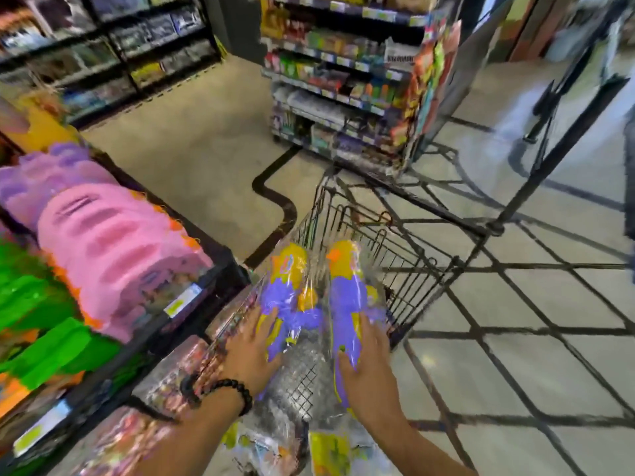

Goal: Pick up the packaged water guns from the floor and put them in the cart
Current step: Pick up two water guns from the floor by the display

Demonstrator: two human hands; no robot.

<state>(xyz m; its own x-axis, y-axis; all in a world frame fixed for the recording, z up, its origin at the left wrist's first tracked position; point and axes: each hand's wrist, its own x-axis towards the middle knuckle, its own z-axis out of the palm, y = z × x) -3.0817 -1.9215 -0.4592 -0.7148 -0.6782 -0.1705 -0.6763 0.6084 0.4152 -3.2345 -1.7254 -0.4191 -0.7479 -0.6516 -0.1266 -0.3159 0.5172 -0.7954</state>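
Note:
Two packaged water guns, purple and yellow in clear plastic, are held over a black wire cart (405, 255). My left hand (251, 352) grips the left package (285, 297) near its lower end. My right hand (367, 369) grips the right package (347, 293) the same way. Both packages point away from me, their far ends above the cart's basket. More packaged toys (268, 444) lie below my wrists. The view is blurred.
A low shelf on the left holds pink (113, 249), purple and green toys. A stocked shelf unit (343, 91) stands beyond the cart. A black metal frame (515, 201) rises at the right. Beige floor (192, 156) lies open ahead on the left.

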